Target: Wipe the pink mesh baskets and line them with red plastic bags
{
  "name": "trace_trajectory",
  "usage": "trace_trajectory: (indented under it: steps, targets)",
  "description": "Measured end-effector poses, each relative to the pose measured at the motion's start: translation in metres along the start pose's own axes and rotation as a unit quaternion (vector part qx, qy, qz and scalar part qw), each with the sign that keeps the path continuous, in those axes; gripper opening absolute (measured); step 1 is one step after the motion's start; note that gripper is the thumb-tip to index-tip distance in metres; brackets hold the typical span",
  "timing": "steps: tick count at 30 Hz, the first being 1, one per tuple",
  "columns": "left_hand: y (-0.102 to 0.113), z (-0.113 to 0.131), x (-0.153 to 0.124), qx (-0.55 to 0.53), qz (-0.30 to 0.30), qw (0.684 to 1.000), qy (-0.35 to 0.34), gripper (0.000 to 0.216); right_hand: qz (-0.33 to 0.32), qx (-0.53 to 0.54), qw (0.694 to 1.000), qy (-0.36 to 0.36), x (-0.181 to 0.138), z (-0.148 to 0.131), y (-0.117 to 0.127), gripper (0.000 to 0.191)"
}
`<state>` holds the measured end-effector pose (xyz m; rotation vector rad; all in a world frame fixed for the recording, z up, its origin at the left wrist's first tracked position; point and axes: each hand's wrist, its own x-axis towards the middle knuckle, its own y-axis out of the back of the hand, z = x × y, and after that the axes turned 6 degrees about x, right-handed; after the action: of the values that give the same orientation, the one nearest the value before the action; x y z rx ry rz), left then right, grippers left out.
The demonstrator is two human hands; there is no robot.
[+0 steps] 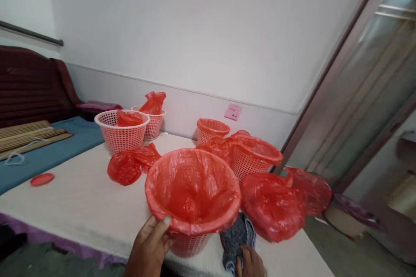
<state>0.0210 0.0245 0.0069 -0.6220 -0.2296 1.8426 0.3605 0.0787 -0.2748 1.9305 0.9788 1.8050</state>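
A white mesh plastic basket [190,246] stands at the front of the table, lined with a red plastic bag [195,181] folded over its rim. My left hand [150,244] is closed on the near-left rim, thumb on top of the bag's folded edge. Just right of this basket lies a dark grey cloth [237,238] with light edging. The fingers of my right hand [250,262] are curled on the cloth's near end, partly cut off by the frame's bottom. A puffed, knotted red bag [276,205] rests beyond the cloth to the right.
Two more red-lined baskets [255,156] [212,130] stand behind. At the back left, two baskets [121,132] [154,123] hold red bags. A tied red bag [130,164] and a red lid-like disc [42,179] lie on the white-covered table [81,212]. A pink note [233,112] is on the wall.
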Motion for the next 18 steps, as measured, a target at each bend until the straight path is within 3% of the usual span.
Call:
trace_trajectory:
  steps: [3, 8, 13, 18]
  targets:
    - [-0.011, 0.0, 0.0, 0.024, 0.008, 1.0, -0.006, 0.025, -0.015, -0.013, 0.999, -0.031, 0.004, -0.008, 0.007, 0.019]
    - [-0.04, -0.01, 0.006, 0.027, -0.032, 0.999, -0.021, 0.025, -0.028, -0.004, 1.0, -0.012, 0.009, -0.011, 0.015, 0.02]
    - [-0.069, -0.03, 0.023, -0.062, -0.141, 0.988, -0.031, 0.025, 0.002, 0.005, 0.999, -0.033, 0.006, -0.012, 0.01, 0.019]
    - [-0.093, -0.034, 0.039, -0.068, -0.193, 0.978, -0.039, 0.025, -0.004, 0.009, 0.999, -0.033, 0.005, -0.012, 0.009, 0.02]
